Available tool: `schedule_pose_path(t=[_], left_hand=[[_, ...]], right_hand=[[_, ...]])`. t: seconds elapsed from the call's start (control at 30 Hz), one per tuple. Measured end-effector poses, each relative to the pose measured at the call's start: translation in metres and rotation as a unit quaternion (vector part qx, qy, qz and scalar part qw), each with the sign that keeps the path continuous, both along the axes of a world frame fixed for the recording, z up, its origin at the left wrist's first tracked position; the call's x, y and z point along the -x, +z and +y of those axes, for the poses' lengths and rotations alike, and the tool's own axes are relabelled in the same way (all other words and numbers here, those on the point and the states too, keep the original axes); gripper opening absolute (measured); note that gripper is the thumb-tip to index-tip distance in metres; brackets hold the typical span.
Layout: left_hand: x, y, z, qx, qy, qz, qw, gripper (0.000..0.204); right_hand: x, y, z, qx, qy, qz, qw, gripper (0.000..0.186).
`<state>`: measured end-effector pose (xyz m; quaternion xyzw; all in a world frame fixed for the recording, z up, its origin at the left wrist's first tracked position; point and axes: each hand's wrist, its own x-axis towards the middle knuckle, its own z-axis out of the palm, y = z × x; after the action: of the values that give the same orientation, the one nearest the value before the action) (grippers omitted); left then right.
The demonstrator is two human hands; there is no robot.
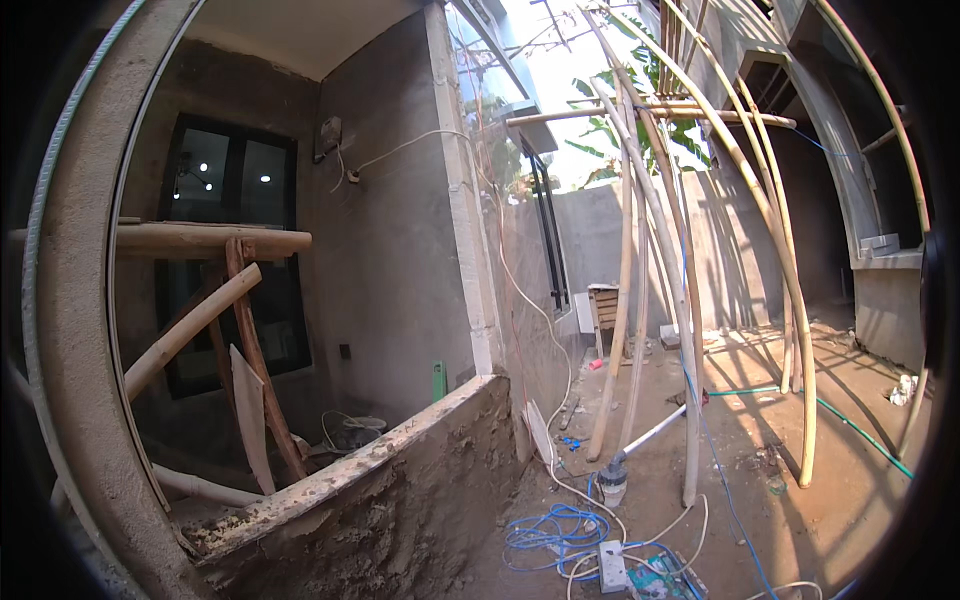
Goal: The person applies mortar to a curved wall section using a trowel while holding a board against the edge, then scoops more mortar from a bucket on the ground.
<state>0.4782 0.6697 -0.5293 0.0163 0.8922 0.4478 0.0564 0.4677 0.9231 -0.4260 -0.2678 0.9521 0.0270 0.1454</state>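
Observation:
Neither my left hand nor my right hand shows anywhere in the head view. Closest in front stands a low wall with rough, dark plaster on its face and a pale, crusted top edge. To the right of its foot, a loose coil of blue cable lies on the ground. Beside the coil is a white socket box with pale cords running to it. A grey and white container stands a little farther back, with a white pipe slanting up behind it.
Bamboo poles rise on the right. A green hose crosses the dirt ground. Behind the low wall are a wooden trestle with bamboo, a bucket and a dark-framed window. A rough column borders the left.

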Motion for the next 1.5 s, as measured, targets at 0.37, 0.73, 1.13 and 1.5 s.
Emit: schedule_pose_path(t=[0.37,0.73,1.13,1.5], left_hand=[[-0.018,0.013,0.001,-0.104,0.099,0.005,0.990,0.055],[-0.046,0.061,0.028,-0.116,0.106,-0.119,0.980,0.048],[-0.041,0.043,0.004,-0.178,0.121,-0.017,0.976,0.051],[-0.034,0.043,0.009,-0.149,0.165,-0.075,0.972,0.050]], right_hand=[[0.011,-0.067,-0.011,0.104,0.002,-0.046,0.994,0.019],[0.020,-0.079,0.024,0.025,-0.034,-0.068,0.997,0.031],[-0.038,-0.056,0.005,0.249,-0.149,-0.155,0.944,0.035],[-0.039,-0.026,-0.035,0.354,-0.351,-0.576,0.647,0.035]])
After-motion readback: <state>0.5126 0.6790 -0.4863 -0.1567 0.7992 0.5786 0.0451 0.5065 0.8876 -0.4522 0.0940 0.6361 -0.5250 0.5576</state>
